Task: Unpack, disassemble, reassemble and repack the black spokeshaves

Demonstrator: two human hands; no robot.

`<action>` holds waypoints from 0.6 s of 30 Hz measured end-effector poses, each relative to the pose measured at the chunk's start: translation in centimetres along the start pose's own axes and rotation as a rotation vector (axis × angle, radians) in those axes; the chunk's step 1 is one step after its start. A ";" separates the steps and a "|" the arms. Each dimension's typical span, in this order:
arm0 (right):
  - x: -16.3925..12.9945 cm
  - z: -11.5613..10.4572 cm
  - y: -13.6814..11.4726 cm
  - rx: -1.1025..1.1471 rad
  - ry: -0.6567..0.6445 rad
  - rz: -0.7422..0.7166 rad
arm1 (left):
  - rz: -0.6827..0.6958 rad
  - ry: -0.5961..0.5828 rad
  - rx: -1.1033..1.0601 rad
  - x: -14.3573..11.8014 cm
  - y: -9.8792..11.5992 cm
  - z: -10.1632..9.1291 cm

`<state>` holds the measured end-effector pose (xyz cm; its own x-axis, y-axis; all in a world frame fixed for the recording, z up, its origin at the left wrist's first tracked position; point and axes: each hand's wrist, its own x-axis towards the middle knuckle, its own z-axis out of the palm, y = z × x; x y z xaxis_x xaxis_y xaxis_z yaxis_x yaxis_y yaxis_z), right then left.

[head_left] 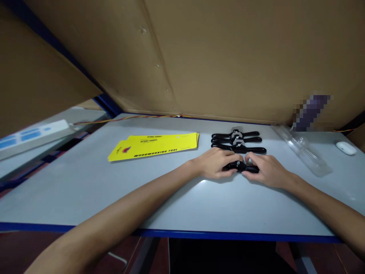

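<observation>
A black spokeshave [241, 166] lies crosswise at the tabletop, gripped at both ends. My left hand [219, 163] is closed round its left handle, and my right hand [264, 169] pinches the right handle between thumb and fingers. Just beyond my hands, several more black spokeshaves [238, 141] lie in a close row, their grey metal middles showing. To the left rests a stack of yellow cards [155, 146] printed "SPOKE SHAVE" and "WOODWORKING TOOL". My fingers cover most of the held tool's handles.
Clear plastic packaging [305, 150] lies right of the tools, with a white mouse [346, 148] farther right. A white power strip [34, 137] sits on the left surface. Cardboard panels [228, 61] stand behind the grey table [71, 186]; a thin cable runs along the back edge.
</observation>
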<state>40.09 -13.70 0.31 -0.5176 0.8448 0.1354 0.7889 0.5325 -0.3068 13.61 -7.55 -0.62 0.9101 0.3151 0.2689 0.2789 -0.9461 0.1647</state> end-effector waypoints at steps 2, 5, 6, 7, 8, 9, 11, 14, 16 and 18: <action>0.2 -0.3 0.2 0.035 -0.043 0.016 | 0.013 0.044 -0.010 0.0 -0.1 0.1; 0.5 -0.6 0.2 0.060 -0.089 0.043 | 0.021 0.090 -0.027 0.0 -0.2 0.4; 0.6 -0.6 0.2 0.063 -0.098 0.049 | 0.029 0.104 -0.021 0.0 -0.3 0.4; 0.6 -0.6 0.2 0.065 -0.104 0.055 | 0.049 0.119 -0.001 0.1 -0.4 0.4; 0.7 -0.6 0.1 0.065 -0.107 0.059 | 0.078 0.135 0.038 0.3 -0.5 0.3; 0.7 -0.6 0.0 0.064 -0.109 0.062 | 0.115 0.150 0.093 0.4 -0.5 0.1; 0.8 -0.6 0.0 0.057 -0.116 0.066 | 0.193 0.166 0.237 0.7 -0.5 -0.3; 0.9 -0.5 0.1 0.040 -0.126 0.067 | 0.299 0.166 0.440 1.2 0.0 -1.1; 1.0 -0.5 0.2 0.031 -0.135 0.068 | 0.370 0.172 0.535 1.4 0.4 -1.5; 1.2 -0.5 0.3 0.032 -0.148 0.069 | 0.429 0.194 0.591 1.5 0.6 -1.6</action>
<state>39.88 -12.52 0.88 -0.5077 0.8611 -0.0269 0.8145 0.4695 -0.3409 14.69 -7.48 1.43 0.9208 -0.1346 0.3662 0.0797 -0.8540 -0.5142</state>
